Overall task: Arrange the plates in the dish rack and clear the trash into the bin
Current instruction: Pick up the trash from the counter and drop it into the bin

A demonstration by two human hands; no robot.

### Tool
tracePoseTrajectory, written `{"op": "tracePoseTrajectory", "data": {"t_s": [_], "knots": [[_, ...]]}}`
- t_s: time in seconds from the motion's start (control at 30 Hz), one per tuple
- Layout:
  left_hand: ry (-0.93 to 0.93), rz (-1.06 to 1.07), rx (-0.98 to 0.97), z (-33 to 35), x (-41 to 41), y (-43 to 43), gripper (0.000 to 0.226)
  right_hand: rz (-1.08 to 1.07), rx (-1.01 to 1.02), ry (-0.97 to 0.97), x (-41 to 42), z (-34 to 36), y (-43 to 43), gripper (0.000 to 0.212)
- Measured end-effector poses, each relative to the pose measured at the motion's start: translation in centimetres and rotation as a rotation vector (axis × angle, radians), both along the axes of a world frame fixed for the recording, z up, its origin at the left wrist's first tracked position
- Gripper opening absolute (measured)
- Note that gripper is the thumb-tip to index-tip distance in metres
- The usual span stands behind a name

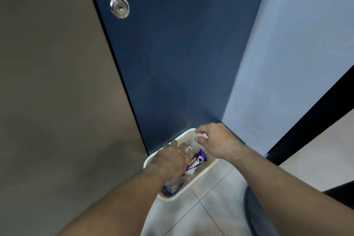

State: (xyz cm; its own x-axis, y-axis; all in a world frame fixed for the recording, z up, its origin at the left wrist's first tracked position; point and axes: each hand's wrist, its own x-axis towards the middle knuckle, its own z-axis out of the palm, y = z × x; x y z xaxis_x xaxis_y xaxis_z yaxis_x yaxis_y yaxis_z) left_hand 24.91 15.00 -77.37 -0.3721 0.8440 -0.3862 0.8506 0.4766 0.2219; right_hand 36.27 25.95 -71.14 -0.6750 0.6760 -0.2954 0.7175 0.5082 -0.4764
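Note:
A white bin (203, 175) stands on the tiled floor in the corner below me. Inside it lie a purple snack wrapper (197, 160), clear plastic and other wrappers (173, 187). My left hand (170, 159) reaches over the bin's left rim with fingers stretched forward and nothing in it. My right hand (216, 140) hovers over the far right of the bin, fingers loosely spread and holding nothing. No plates or dish rack are in view.
A dark blue door (172, 53) with a round metal lock (119, 7) rises behind the bin. A grey panel (57, 82) stands to the left, a pale wall (287, 63) to the right. A dark round object (254, 216) sits on the floor at the lower right.

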Motion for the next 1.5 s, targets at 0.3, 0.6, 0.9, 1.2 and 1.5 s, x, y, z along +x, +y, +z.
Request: {"op": "tracePoseTrajectory", "data": {"t_s": [0.3, 0.6, 0.9, 1.2, 1.5], "knots": [[0.151, -0.092, 0.115, 21.9, -1.7, -1.7, 0.043, 0.037, 0.131, 0.010, -0.8, 18.5, -1.4, 0.039], [0.082, -0.079, 0.257, 46.3, 0.6, -4.5, 0.044, 0.044, 0.184, 0.064, 3.0, 42.7, -3.4, 0.044], [0.119, 0.038, 0.372, 64.9, 1.6, -8.7, 0.048, 0.082, 0.214, 0.141, 4.5, 59.9, -7.1, 0.043], [0.149, 0.126, 0.436, 70.5, 0.3, -13.8, 0.052, 0.118, 0.257, 0.170, 3.5, 65.8, -12.0, 0.042], [0.163, 0.106, 0.546, 73.0, -5.8, -22.7, 0.052, 0.129, 0.259, 0.243, -2.3, 68.2, -19.8, 0.041]]}}
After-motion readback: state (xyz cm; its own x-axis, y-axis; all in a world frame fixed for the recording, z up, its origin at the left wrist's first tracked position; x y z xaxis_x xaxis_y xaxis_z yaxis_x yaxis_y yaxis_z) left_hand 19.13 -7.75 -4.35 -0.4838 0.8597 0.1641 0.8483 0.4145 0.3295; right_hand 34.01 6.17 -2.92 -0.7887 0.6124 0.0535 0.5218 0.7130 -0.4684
